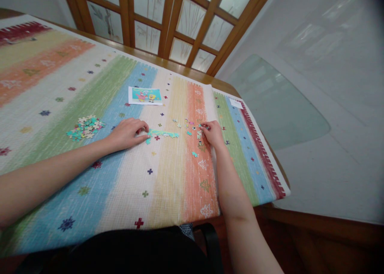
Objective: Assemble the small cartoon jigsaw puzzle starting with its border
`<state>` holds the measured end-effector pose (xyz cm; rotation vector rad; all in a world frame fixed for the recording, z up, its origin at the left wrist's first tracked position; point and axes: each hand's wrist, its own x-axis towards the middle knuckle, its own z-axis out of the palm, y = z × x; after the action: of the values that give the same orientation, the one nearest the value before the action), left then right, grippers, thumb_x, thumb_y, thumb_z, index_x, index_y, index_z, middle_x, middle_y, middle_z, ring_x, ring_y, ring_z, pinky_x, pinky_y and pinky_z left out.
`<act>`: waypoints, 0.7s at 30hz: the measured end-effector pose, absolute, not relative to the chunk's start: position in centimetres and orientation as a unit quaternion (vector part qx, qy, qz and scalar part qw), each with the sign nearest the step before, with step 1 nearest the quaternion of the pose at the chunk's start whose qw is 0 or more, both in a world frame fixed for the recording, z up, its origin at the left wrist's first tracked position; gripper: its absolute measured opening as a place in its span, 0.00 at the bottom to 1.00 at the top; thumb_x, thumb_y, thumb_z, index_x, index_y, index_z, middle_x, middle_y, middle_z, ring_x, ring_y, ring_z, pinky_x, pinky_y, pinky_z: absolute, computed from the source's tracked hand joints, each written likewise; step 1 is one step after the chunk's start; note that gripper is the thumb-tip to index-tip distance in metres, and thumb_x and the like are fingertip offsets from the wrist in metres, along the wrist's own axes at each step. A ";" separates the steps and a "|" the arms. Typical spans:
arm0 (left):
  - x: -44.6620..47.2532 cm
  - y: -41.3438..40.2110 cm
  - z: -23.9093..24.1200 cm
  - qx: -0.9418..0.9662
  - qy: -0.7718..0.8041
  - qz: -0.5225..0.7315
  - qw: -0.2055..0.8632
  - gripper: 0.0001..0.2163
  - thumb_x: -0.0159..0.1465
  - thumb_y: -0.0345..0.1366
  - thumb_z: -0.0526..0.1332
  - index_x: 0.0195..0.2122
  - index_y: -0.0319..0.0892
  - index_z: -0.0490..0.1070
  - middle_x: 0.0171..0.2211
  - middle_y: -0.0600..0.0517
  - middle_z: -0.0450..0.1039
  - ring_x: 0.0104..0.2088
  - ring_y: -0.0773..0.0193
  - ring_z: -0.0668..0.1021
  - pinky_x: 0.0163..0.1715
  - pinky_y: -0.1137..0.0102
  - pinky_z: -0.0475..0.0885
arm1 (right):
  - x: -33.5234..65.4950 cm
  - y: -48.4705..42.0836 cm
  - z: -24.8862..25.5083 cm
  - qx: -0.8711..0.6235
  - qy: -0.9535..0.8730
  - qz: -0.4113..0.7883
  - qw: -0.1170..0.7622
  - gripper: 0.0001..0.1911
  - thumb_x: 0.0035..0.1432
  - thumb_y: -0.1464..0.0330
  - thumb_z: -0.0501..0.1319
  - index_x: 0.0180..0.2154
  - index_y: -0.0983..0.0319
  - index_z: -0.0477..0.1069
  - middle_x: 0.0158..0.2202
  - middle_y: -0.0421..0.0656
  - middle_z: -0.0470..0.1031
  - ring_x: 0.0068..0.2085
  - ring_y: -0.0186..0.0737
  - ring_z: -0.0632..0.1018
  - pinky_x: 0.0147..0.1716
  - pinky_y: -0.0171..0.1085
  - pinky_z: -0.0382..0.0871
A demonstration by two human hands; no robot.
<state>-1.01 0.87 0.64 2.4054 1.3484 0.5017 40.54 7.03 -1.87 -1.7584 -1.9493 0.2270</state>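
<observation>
A short strip of joined jigsaw puzzle pieces (pixel 164 133), mostly teal, lies on the striped tablecloth. At its left end is my left hand (pixel 129 133), its thumb and forefinger curled around the end pieces. My right hand (pixel 213 134) is over the orange stripe, fingertips pinched together at a small jigsaw piece (pixel 201 127) that they partly hide. Several loose pieces (pixel 191 124) lie scattered just left of those fingers. A single teal piece (pixel 195 154) rests nearer to me, below the right hand.
A heap of jigsaw pieces (pixel 85 127) sits left of my left forearm. Beyond the strip lies a printed picture card (pixel 145 96) with cartoon figures. A small white paper (pixel 236 103) is at the far right. The tablecloth (pixel 129 194) reaches the table's front edge; wooden glazed doors (pixel 168 22) stand behind.
</observation>
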 end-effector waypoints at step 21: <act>-1.0 0.8 0.8 0.846 0.473 0.176 0.174 0.17 0.66 0.52 0.58 0.44 0.45 0.73 0.35 0.49 0.75 0.39 0.54 0.75 0.42 0.62 0.64 | 40.1 6.5 -1.3 -0.612 -0.740 0.095 0.262 0.05 0.56 0.69 0.61 0.37 0.59 0.73 0.40 0.48 0.75 0.42 0.48 0.76 0.49 0.47 0.68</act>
<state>-1.03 0.82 0.79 2.3974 1.3417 0.4977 40.05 6.52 -1.30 -1.6554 -2.0021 0.2578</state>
